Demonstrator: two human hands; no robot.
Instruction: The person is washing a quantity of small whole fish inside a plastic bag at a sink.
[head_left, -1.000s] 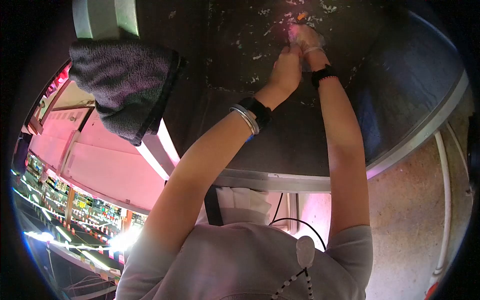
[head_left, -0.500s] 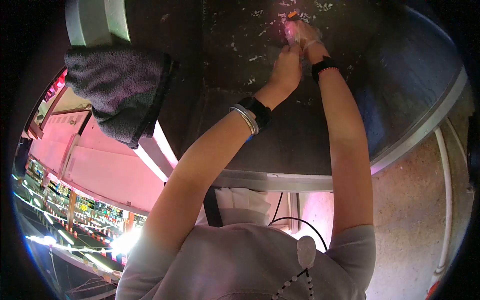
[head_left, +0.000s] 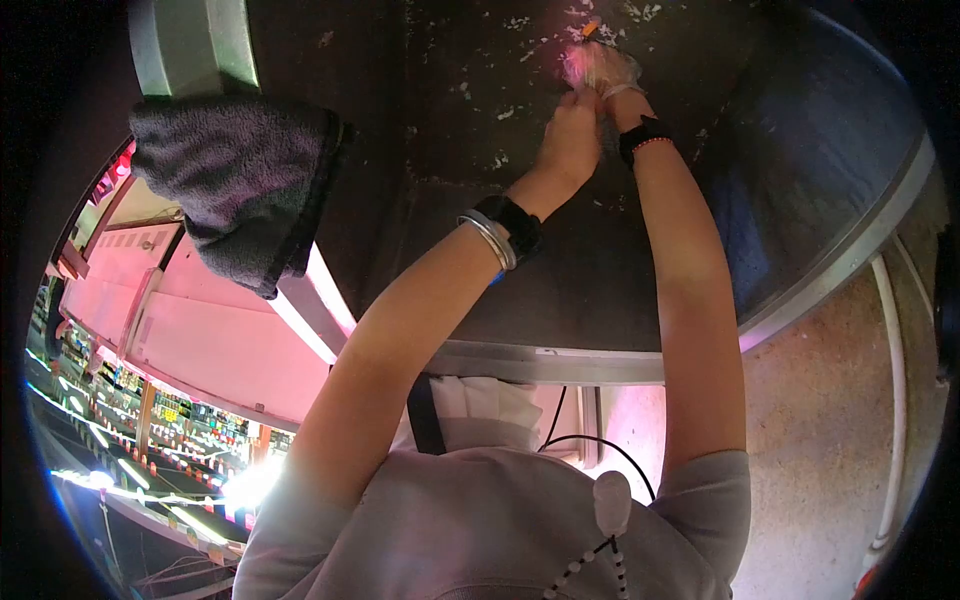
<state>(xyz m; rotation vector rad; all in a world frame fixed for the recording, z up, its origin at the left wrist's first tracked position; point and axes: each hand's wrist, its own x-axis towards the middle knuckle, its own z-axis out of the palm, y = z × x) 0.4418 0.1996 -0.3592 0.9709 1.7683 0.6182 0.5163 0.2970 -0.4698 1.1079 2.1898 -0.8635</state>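
Note:
Both of my hands meet over the far part of a dark tabletop (head_left: pixel 470 270). My right hand (head_left: pixel 618 75) is wrapped in thin, clear plastic, like a loose disposable glove, with its fingers curled. Just below and left of it, my left hand (head_left: pixel 572 125) is closed, fingertips right at the plastic. A shiny, pink-lit bit of clear plastic (head_left: pixel 578 66) shows by the fingers. What the fingers grip I cannot tell. A small orange piece (head_left: pixel 590 28) sits just beyond my right hand. White flakes (head_left: pixel 515 23) are scattered on the dark surface around the hands.
A dark grey towel (head_left: pixel 235 185) hangs over the left edge beside a pale metal post (head_left: pixel 195 45). The table's metal rim (head_left: pixel 560 365) runs close to my body. A pipe (head_left: pixel 893 400) runs along the wall at right. Bright shelves lie far off at lower left.
My right hand has shifted slightly up and to the left, and more clear plastic shows around it. My left hand stays close against it.

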